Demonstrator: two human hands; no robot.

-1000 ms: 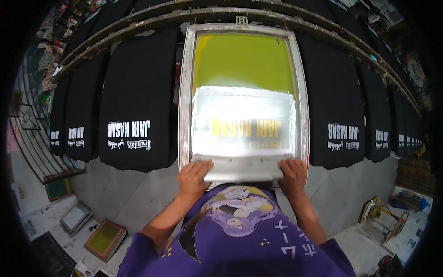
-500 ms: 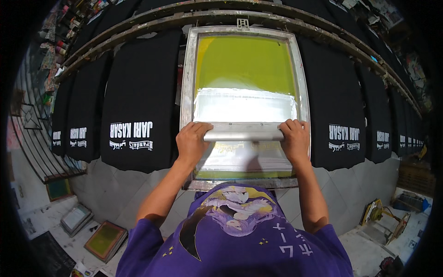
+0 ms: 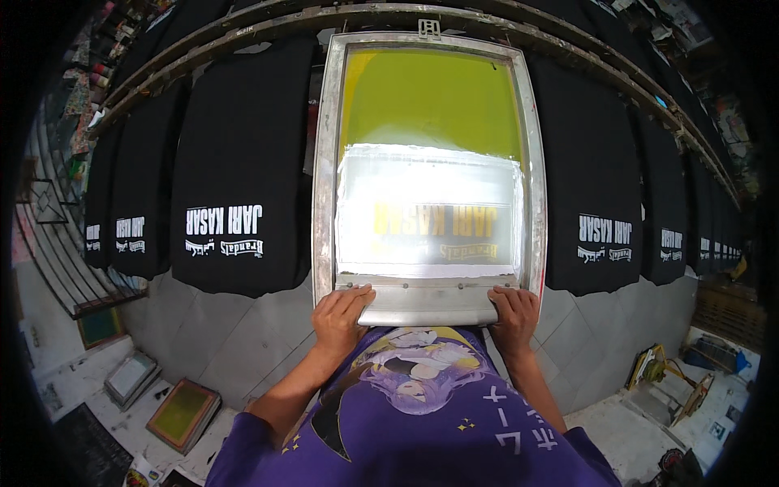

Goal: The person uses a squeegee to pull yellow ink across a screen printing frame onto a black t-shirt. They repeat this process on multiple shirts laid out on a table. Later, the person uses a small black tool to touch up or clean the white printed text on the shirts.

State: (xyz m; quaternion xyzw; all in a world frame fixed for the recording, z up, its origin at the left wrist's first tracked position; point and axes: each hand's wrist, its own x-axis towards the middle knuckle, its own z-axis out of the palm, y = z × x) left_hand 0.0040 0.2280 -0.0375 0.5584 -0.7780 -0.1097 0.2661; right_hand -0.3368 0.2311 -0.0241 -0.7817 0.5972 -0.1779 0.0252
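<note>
Before me lies a screen-printing frame [image 3: 326, 195] with a metal rim and a yellow-green mesh [image 3: 430, 97]. Its near half looks pale and shiny, with lettering showing through. At the near end of the mesh is a wide metal squeegee [image 3: 430, 307]. My left hand [image 3: 341, 318] is closed on the squeegee's left end, and my right hand [image 3: 514, 315] on its right end, fingers over the top and thumbs hidden. The squeegee's blade underneath cannot be seen. Whatever lies beneath the screen is mostly hidden.
Black T-shirts with white prints lie in a row on both sides, a near one left [image 3: 243, 146] and one right [image 3: 588, 162]. Long rails [image 3: 203, 61] run behind them. Stacked screens [image 3: 185, 414] lie at lower left; more frames [image 3: 669, 381] stand at lower right.
Both hands have drawn the squeegee toward me, from the middle of the screen to its near end. The lettering in the mesh behind it is now uncovered.
</note>
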